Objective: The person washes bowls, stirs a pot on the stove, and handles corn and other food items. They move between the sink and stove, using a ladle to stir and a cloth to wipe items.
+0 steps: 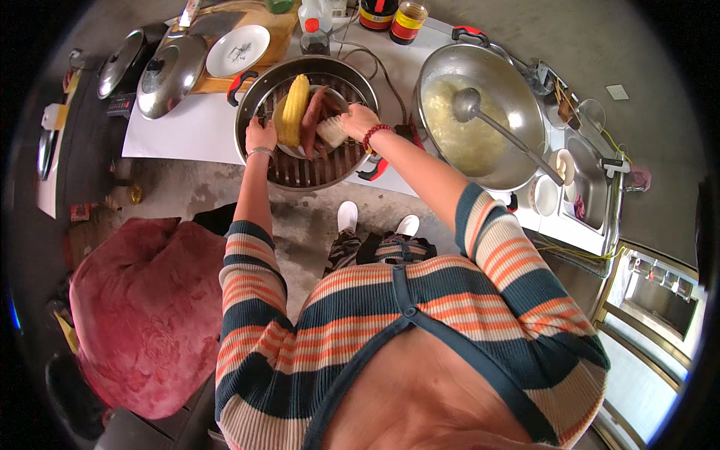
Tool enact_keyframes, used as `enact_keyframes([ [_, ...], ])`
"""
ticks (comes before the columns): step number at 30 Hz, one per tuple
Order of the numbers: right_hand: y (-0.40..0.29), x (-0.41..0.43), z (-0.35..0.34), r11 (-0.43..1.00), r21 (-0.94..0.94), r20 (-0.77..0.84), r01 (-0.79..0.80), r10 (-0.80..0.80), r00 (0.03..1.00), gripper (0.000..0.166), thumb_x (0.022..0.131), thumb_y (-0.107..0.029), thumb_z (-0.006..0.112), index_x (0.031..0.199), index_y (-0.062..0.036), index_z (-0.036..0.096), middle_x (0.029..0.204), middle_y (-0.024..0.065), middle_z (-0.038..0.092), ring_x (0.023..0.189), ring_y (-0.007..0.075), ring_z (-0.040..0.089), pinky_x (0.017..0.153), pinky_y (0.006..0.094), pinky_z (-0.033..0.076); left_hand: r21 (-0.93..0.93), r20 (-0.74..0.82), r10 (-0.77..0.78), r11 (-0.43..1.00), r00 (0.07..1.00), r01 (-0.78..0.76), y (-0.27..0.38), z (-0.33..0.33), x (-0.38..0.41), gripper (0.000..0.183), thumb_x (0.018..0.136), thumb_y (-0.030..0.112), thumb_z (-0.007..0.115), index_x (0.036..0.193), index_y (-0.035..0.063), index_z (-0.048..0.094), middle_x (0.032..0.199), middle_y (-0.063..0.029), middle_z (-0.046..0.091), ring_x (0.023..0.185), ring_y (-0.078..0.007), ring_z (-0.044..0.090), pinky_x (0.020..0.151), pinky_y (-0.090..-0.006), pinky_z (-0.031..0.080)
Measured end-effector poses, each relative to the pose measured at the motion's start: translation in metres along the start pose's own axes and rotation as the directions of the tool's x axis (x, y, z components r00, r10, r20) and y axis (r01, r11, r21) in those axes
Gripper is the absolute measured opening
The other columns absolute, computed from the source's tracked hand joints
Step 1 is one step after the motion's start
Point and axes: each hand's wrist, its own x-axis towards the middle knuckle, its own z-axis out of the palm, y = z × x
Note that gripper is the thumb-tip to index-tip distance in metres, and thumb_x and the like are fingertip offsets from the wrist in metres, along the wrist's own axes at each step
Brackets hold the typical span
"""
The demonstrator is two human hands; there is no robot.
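Note:
A round metal steamer pan (292, 181) with red-and-black handles stands on the white counter. On its slatted rack lies a plate (279, 115) bearing a yellow corn cob (295, 109), reddish-purple sweet potatoes (311, 121) and a pale, ridged piece of food (332, 132). My left hand (261, 136) is inside the pan at the plate's left edge; its fingertips are partly hidden, so its grip is unclear. My right hand (358, 121) is at the plate's right side, with its fingers on or just beside the pale piece; whether they hold it or the plate's rim cannot be told.
At right, a large wok (489, 160) holds yellowish liquid and a metal ladle (466, 105). Farther right are bowls (544, 195) and a sink (593, 185). Bottles (315, 40) stand behind the pan. A white plate (238, 50) and pot lids (171, 76) are at left, above a red cloth-covered object (149, 315).

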Motion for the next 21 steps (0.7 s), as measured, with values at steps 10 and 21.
enact_keyframes([
  [10,0.007,0.048,0.02,0.943,-0.087,0.047,-0.321,0.325,0.944,0.031,0.08,-0.015,0.056,0.104,0.0022,0.064,0.11,0.025,0.061,0.105,0.0365,0.059,0.09,0.0397,0.048,-0.188,0.324,-0.154,0.956,0.933,0.223,-0.017,0.021,0.026,0.033,0.081,0.025,0.052,0.106,0.0093,0.067,0.1,-0.0177,0.066,0.09,-0.033,0.065,0.077,-0.0373,0.051],
  [21,-0.001,0.047,0.023,0.931,-0.016,0.1,-0.365,0.365,0.926,0.031,0.076,-0.014,0.055,0.1,0.0041,0.065,0.104,0.0283,0.062,0.101,0.0388,0.06,0.084,0.0402,0.049,0.133,0.258,-0.063,0.991,0.964,0.029,0.029,-0.009,0.029,0.031,0.081,0.029,0.053,0.104,0.0139,0.068,0.104,-0.0187,0.064,0.1,-0.0366,0.06,0.083,-0.0413,0.048],
])
